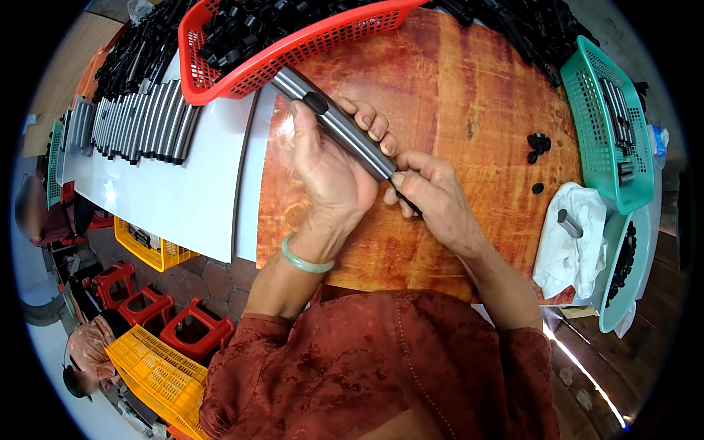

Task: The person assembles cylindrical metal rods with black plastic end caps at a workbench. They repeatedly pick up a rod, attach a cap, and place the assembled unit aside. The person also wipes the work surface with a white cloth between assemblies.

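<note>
A grey metal tube [345, 130] with a dark oval slot near its far end slants over the wooden board [469, 242]. My left hand [328, 169] is closed around it from below, the thumb alongside the slot and the fingertips curling over the far side. At the tube's near end, my right hand [438, 196] pinches a thin black piece [408, 201] that sticks out toward the lower right. Whether this piece sits inside the tube is hidden by the fingers.
A red basket [293, 59] of black caps stands at the far edge. Several metal tubes [147, 121] lie in a row at left. On the right are small black caps [537, 147], a green basket [587, 117] and a white cloth [561, 257] with a short tube [570, 224].
</note>
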Action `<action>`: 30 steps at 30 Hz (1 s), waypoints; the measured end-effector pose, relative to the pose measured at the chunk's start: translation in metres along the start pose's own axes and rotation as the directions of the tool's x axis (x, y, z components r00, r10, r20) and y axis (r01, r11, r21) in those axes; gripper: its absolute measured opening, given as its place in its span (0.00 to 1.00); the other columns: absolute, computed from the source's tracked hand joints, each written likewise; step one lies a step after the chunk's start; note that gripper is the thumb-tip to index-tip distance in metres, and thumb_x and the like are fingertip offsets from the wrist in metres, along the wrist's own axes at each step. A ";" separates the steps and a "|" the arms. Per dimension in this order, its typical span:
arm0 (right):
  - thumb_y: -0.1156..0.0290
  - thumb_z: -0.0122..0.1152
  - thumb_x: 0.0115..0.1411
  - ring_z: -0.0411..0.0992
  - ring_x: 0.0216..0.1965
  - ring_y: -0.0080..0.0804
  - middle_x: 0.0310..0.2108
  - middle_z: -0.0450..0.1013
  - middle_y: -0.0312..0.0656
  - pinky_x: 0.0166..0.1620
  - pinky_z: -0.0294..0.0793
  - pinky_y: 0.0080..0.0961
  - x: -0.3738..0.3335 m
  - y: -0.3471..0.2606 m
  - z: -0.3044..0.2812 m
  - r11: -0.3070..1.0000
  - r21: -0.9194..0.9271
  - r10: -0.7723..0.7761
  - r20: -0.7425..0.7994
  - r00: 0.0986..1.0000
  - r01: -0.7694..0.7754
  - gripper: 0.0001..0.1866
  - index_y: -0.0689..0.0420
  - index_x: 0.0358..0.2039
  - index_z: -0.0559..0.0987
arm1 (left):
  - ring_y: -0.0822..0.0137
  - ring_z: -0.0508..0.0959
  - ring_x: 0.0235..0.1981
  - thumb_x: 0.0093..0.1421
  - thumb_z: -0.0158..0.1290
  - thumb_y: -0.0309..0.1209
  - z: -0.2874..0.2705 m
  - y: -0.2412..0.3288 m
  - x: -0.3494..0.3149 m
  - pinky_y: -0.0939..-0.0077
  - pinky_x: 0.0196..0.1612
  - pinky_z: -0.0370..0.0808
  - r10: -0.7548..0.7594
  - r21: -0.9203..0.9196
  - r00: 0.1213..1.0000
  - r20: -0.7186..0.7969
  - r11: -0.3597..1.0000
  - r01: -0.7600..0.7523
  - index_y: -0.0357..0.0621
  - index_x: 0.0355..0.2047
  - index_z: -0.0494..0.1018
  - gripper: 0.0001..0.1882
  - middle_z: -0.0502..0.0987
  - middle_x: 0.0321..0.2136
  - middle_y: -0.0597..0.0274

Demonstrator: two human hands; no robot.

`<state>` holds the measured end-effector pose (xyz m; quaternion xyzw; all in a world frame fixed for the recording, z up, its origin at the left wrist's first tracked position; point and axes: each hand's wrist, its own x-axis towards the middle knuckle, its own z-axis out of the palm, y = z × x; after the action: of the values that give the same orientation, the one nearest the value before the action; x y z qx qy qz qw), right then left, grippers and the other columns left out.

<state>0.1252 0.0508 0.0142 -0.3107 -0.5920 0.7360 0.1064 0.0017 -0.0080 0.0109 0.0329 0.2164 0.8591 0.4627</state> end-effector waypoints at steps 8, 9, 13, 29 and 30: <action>0.67 0.51 0.58 0.65 0.23 0.17 0.29 0.73 0.40 0.28 0.64 0.13 -0.003 -0.005 0.000 0.997 0.074 0.027 0.078 0.997 -0.033 0.21 0.64 0.49 0.64 | 0.67 0.62 0.24 0.60 0.38 0.61 -0.004 0.004 0.004 0.73 0.26 0.64 -0.016 -0.039 1.000 -0.011 0.999 0.015 0.46 0.28 0.61 0.28 0.61 0.22 0.64; 0.67 0.53 0.57 0.67 0.26 0.22 0.31 0.73 0.43 0.31 0.67 0.17 -0.006 -0.010 0.001 0.998 0.069 -0.005 0.094 0.996 -0.001 0.23 0.65 0.49 0.62 | 0.67 0.62 0.24 0.60 0.38 0.61 -0.007 0.008 0.005 0.73 0.26 0.64 -0.023 -0.055 1.000 -0.009 0.998 0.023 0.46 0.28 0.61 0.28 0.61 0.22 0.64; 0.69 0.59 0.52 0.70 0.41 0.38 0.41 0.69 0.55 0.45 0.70 0.30 -0.018 -0.023 0.007 0.867 -0.275 -0.385 0.164 0.908 0.417 0.30 0.68 0.52 0.59 | 0.67 0.63 0.24 0.60 0.38 0.61 -0.009 0.023 0.010 0.73 0.26 0.64 -0.015 -0.129 1.000 -0.013 0.992 0.014 0.46 0.27 0.62 0.28 0.62 0.22 0.63; 0.65 0.57 0.59 0.54 0.61 0.60 0.57 0.59 0.60 0.60 0.55 0.50 -0.015 0.023 0.010 0.344 -0.463 -0.830 0.257 0.495 0.817 0.37 0.57 0.63 0.48 | 0.72 0.59 0.19 0.63 0.36 0.58 -0.002 0.019 0.009 0.78 0.22 0.60 -0.082 -0.226 0.983 -0.165 0.973 0.043 0.45 0.27 0.60 0.27 0.57 0.18 0.67; 0.65 0.57 0.60 0.54 0.61 0.60 0.57 0.59 0.60 0.60 0.55 0.50 -0.015 0.024 0.012 0.357 -0.454 -0.834 0.239 0.498 0.816 0.37 0.57 0.63 0.48 | 0.72 0.59 0.19 0.63 0.36 0.58 -0.003 0.018 0.008 0.78 0.22 0.60 -0.084 -0.238 0.984 -0.156 0.970 0.045 0.45 0.27 0.61 0.27 0.57 0.18 0.67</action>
<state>0.1354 0.0270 -0.0018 0.0001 -0.8368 0.3905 0.3837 -0.0174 -0.0109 0.0139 -0.0999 0.1522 0.8629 0.4715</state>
